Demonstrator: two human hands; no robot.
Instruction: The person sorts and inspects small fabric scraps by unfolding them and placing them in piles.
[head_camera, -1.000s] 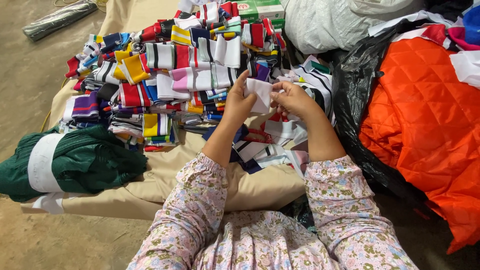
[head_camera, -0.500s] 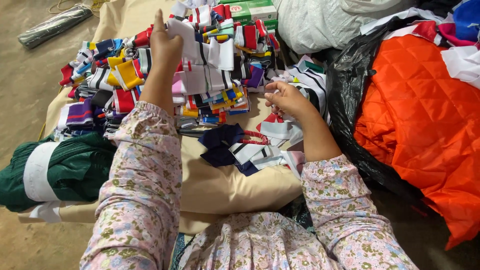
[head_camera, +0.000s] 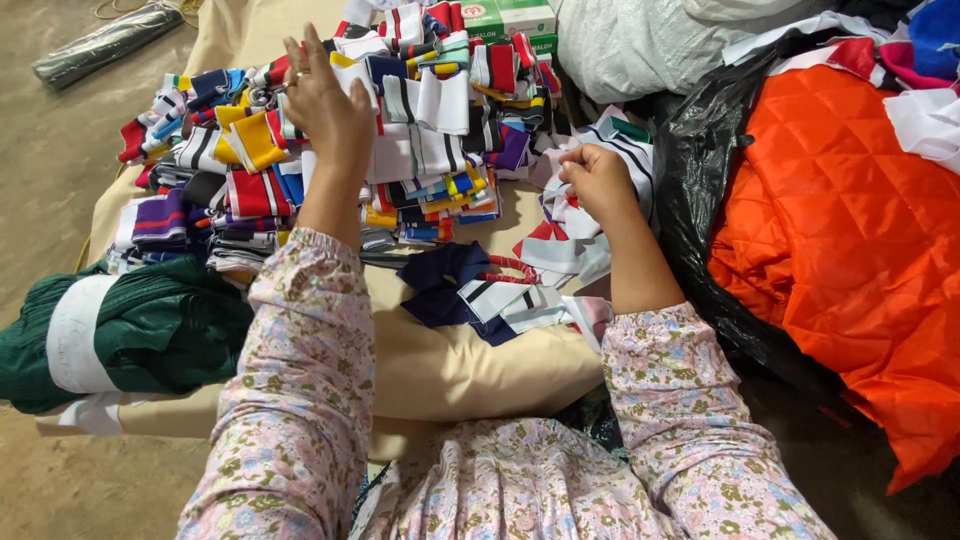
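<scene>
- Nearest, floral sleeves (head_camera: 300, 400) frame a tan cushion (head_camera: 450, 370) bearing a navy collar piece (head_camera: 445, 285).
- Green bundle (head_camera: 150, 330) lies at left, white-banded.
- Right hand (head_camera: 597, 180) clenched on striped collar scraps (head_camera: 575, 240) beside black bag (head_camera: 700, 200) and orange quilt (head_camera: 850, 230).
- Left hand (head_camera: 325, 105) raised, fingers spread, released, over the collar pile (head_camera: 400, 130).
- Farthest: green boxes (head_camera: 510, 18).

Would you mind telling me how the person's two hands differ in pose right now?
The left hand is raised with fingers spread open over the pile of striped knit pieces; the right hand is curled closed on a white striped piece. The left hand reaches farther out across the pile, while the right hand stays nearer, by the black plastic bag. Both come from floral-print sleeves.
</scene>
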